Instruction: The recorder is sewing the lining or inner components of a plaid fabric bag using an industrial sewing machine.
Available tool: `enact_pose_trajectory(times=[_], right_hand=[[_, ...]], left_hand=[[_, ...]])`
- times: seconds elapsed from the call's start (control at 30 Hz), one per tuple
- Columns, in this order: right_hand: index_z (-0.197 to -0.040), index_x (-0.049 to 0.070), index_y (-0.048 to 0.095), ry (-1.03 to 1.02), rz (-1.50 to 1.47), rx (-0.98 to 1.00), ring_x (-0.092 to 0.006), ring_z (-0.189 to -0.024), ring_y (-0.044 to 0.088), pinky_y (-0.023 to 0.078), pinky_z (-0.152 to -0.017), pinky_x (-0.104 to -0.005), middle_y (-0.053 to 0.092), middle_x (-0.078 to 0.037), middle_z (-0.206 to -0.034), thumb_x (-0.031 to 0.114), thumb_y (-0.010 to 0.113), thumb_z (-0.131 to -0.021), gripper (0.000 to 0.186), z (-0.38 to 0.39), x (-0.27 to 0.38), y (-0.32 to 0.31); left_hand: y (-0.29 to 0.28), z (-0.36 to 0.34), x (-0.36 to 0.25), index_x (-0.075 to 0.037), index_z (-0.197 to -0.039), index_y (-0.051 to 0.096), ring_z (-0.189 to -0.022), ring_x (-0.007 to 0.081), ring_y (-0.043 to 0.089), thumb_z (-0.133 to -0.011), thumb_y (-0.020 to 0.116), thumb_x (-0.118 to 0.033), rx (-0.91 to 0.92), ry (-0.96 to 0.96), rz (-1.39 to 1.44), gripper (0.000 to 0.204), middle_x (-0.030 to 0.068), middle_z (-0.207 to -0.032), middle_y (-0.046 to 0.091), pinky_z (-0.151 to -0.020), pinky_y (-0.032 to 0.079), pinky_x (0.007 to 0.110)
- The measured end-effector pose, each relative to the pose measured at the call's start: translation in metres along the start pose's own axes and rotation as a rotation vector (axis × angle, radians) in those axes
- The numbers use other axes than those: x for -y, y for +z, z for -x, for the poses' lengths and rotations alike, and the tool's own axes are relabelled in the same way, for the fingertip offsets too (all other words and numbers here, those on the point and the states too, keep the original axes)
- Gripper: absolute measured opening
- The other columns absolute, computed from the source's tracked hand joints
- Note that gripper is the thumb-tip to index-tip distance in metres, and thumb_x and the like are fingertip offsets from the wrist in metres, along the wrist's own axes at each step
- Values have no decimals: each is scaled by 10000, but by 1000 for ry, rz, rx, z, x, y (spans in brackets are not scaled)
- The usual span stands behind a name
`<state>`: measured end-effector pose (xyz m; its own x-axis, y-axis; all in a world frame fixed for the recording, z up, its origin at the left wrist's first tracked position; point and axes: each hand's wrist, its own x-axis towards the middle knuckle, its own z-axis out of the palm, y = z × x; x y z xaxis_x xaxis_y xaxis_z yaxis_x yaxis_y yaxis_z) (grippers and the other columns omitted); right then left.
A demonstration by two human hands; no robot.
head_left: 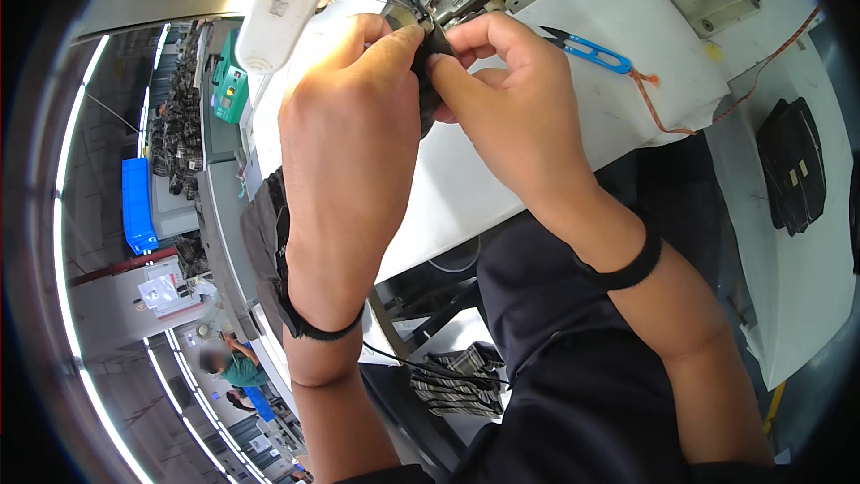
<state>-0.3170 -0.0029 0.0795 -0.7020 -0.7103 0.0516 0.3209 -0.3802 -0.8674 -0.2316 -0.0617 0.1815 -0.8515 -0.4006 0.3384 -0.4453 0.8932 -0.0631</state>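
Note:
A dark piece of fabric (435, 45) is pinched between my two hands, close to the needle area of a sewing machine (300, 0). My left hand (358, 81) grips its left side, thumb and forefinger pressed together near the presser foot (425, 16). On the other side, my right hand (511, 72) is closed on the fabric with thumb and fingertips. Part of the cloth is hidden behind my fingers. Blue-handled thread snips (591, 52) lie on the white work surface (640, 94) to the right of my right hand, tied to an orange cord (651, 108).
A stack of dark fabric pieces (792, 166) rests on a white surface at the right. Dark cloth (267, 233) hangs beside my left forearm. Plaid fabric (461, 381) lies below the table. Farther left are a green box (230, 85), a blue bin (138, 206) and another person (240, 366).

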Motion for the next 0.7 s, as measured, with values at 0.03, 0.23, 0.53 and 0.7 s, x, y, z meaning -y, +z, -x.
enact_pose_trajectory(times=[0.03,0.23,0.53,0.7], right_hand=[[-978,-33,664,4,-1,-2,-156,-650,677,522,-608,-311,723,-109,-852,80,716,-905,144,-1,0,-1],[-1027,-36,679,-59,160,52,-113,-733,746,576,-642,-227,744,-62,-895,66,743,-954,141,-9,5,-7],[-900,-66,740,42,11,108,-108,-648,647,516,-616,-283,716,-94,-728,98,729,-845,173,-18,10,-20],[-908,-69,762,257,-133,175,-83,-638,638,502,-592,-255,699,-64,-698,112,702,-892,191,-21,14,-27]], left_hand=[[0,-1,0,-13,-1040,751,-783,368,713,-886,646,6,5,0,0,188,116,-969,729,-702,566,426],[-4,-5,-3,-19,-1160,806,-785,111,724,-917,680,-17,29,-168,86,274,91,-954,793,-692,574,268],[1,-7,-30,33,-1122,810,-729,53,643,-870,721,-54,-48,-510,332,281,56,-851,765,-645,501,215],[7,-12,-48,57,-1081,799,-721,183,716,-887,694,-70,-108,-501,225,254,167,-831,774,-668,550,294]])
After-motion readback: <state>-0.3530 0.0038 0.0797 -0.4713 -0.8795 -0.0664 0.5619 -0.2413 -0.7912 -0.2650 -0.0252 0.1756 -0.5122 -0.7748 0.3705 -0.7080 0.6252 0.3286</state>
